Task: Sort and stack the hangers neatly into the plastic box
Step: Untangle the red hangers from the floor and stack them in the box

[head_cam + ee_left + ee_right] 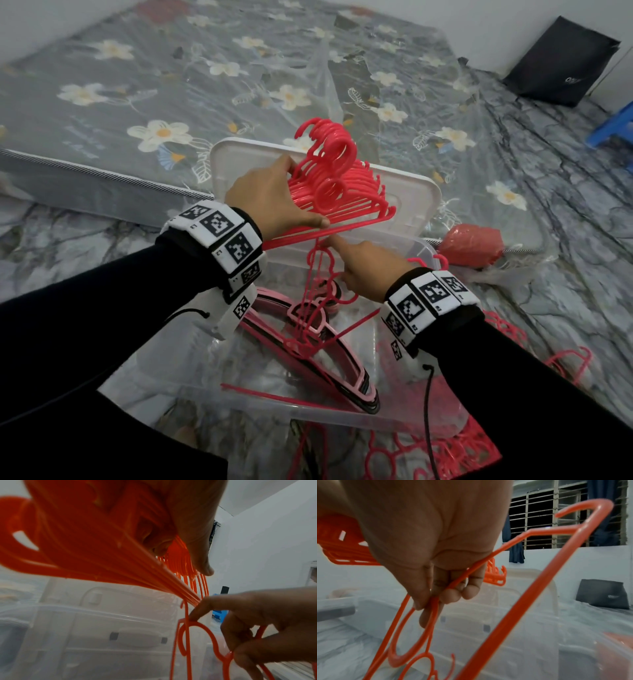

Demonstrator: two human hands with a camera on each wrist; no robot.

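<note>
With pink hangers (329, 363) already lying in the clear plastic box (308, 413), the left hand (270, 198) grips a red bundle (342, 185) above its far rim, the right hand (368, 270) pinches one red hanger (310, 308), and loose ones (438, 452) remain on the near floor.

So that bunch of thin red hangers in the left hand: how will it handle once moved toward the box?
Probably light: the left hand alone holds the whole bunch up. Likely to splay or slip, since its bars fan out in the left wrist view. Apt to snag too: the loose hanger that the right hand pinches hangs right beneath it, over the box.
</note>
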